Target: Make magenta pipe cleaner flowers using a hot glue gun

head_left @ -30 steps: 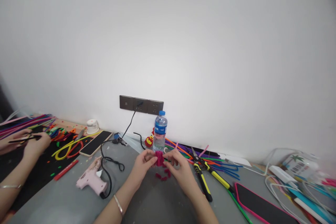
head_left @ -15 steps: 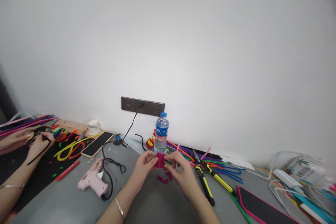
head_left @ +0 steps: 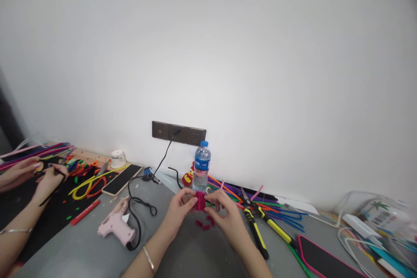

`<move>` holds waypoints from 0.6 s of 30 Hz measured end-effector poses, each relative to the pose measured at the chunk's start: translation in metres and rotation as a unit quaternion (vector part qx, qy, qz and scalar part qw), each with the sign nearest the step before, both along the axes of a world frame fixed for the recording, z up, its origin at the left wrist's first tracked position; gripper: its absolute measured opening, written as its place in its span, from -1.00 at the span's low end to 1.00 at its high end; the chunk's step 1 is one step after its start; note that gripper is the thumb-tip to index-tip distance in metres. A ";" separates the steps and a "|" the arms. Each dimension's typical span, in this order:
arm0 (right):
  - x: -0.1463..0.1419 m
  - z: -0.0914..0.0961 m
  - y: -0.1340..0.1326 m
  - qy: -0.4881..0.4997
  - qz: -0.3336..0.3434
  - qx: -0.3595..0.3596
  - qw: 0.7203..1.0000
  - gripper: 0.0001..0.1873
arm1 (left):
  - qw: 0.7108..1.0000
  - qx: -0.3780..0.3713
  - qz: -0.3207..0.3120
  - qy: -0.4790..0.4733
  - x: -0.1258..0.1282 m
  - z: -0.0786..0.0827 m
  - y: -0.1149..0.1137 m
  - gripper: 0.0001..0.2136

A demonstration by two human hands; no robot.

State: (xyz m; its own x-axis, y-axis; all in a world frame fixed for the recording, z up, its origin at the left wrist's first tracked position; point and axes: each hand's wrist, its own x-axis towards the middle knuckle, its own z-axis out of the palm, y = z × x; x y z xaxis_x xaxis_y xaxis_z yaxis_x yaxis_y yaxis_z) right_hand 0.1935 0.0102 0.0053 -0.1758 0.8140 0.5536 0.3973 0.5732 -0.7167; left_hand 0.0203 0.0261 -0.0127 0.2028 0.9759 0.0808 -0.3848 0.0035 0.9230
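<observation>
Between my two hands is a small magenta bundle of folded pipe cleaner, held up over the grey table. My left hand pinches its left side between thumb and fingers. On the right side, my right hand grips it with thumb and fingertips. Several short magenta pieces lie on the table just below the bundle. A water bottle with a blue cap stands upright right behind it. Beside the bottle sits a small red and yellow figure, partly hidden.
To the left lie a pink glue gun, a red stick and a phone. A co-worker's hands work at the far left. At right are yellow-black pliers, colourful pipe cleaners and a pink-edged phone.
The whole view has shifted very slightly. Both my hands keep their pinch on the magenta bundle, with hardly any movement.
</observation>
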 end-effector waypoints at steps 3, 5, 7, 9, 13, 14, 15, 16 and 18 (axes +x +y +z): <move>0.001 0.000 0.000 -0.007 0.000 0.002 1.000 -0.85 | 1.000 0.001 0.010 0.007 0.000 -0.002 0.001 -0.76; 0.001 0.000 0.000 -0.011 0.000 0.004 1.000 -0.84 | 1.000 0.004 0.011 0.011 0.000 -0.003 0.001 -0.76; 0.001 -0.001 0.000 -0.014 0.000 0.002 1.000 -0.85 | 1.000 0.006 0.009 0.013 0.000 -0.004 0.002 -0.75; 0.001 -0.001 0.000 -0.019 -0.001 0.000 1.000 -0.86 | 1.000 0.005 0.006 0.012 0.000 -0.004 0.002 -0.75; 0.001 -0.001 0.000 -0.027 -0.003 0.007 1.000 -0.88 | 1.000 0.006 0.009 0.015 0.000 -0.002 0.001 -0.75; 0.001 -0.001 0.000 -0.027 -0.004 0.009 1.000 -0.88 | 1.000 0.007 0.010 0.016 0.000 -0.002 0.001 -0.75; 0.001 0.000 0.000 -0.026 -0.005 0.010 1.000 -0.88 | 1.000 0.007 0.009 0.017 0.000 -0.002 0.000 -0.75; 0.001 0.000 -0.001 -0.026 -0.006 0.010 1.000 -0.88 | 1.000 0.008 0.009 0.017 0.000 -0.001 0.000 -0.75; 0.001 0.000 -0.001 -0.027 -0.006 0.009 1.000 -0.87 | 1.000 0.007 0.008 0.016 0.000 -0.002 0.001 -0.75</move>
State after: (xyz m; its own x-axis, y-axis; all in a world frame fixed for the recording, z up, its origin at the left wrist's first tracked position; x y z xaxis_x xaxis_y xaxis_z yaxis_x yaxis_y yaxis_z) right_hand 0.1949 0.0096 0.0055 -0.1969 0.8065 0.5574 0.4417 0.5806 -0.6840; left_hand 0.0204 0.0266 -0.0144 0.1890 0.9780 0.0886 -0.3549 -0.0160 0.9347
